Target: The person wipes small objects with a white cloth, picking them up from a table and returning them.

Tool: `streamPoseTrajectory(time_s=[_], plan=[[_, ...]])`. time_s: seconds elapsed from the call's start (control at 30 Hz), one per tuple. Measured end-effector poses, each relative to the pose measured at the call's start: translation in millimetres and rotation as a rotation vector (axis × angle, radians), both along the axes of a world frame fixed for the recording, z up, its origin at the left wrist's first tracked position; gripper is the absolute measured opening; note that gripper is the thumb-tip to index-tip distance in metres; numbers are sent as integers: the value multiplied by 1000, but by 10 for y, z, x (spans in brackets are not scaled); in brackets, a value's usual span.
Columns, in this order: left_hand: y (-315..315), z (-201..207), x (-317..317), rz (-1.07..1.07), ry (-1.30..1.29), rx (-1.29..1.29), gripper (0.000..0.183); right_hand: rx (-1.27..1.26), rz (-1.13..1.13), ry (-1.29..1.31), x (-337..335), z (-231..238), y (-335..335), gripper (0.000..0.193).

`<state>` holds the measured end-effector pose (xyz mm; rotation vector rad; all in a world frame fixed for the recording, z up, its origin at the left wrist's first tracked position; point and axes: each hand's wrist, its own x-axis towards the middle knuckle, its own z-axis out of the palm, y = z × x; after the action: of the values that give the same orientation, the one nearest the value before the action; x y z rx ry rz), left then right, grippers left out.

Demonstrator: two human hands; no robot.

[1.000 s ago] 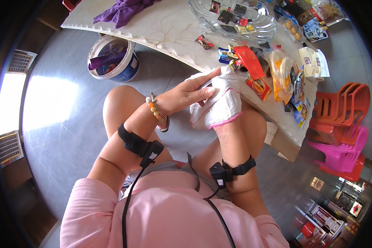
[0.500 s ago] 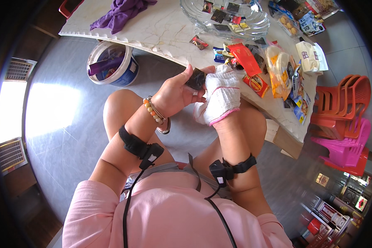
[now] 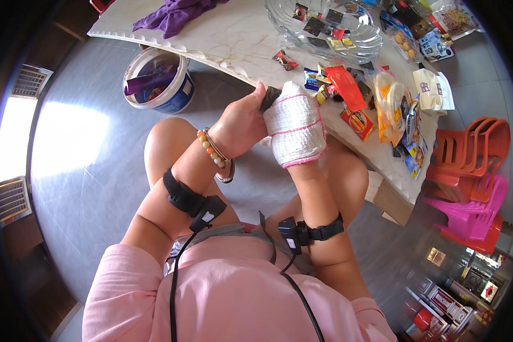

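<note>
Black packet (image 3: 269,98) sits between the two hands, near the table's (image 3: 228,41) edge: at the left hand's (image 3: 240,124) fingers, just right of the raised thumb, with the right hand (image 3: 297,130) close along its other side. Left thumb and fingers are narrowed on it; the right fingers are hidden by a white glove (image 3: 293,114), so I can't tell if they pinch too. Its long axis seems to slant up and rightward, though too little shows to swear to it. Down to the left, a bucket (image 3: 179,101) holds a purple piece (image 3: 151,83) and some wrappers (image 3: 149,96). Beyond the hands, dark, red and yellow sweets (image 3: 314,26) lie scattered in a glass bowl (image 3: 368,50).
</note>
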<state>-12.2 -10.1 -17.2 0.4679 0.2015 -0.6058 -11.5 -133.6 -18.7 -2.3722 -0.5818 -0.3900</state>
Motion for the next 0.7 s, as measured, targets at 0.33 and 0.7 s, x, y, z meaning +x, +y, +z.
streamPoseTrajectory(time_s=[0.33, 0.7], plan=[[15, 51, 20, -111, -130, 197, 49, -409, -52, -173, 63, 129, -144, 18], [-34, 153, -62, 71, -345, 758, 43, -412, 20, -56, 59, 209, -113, 18]])
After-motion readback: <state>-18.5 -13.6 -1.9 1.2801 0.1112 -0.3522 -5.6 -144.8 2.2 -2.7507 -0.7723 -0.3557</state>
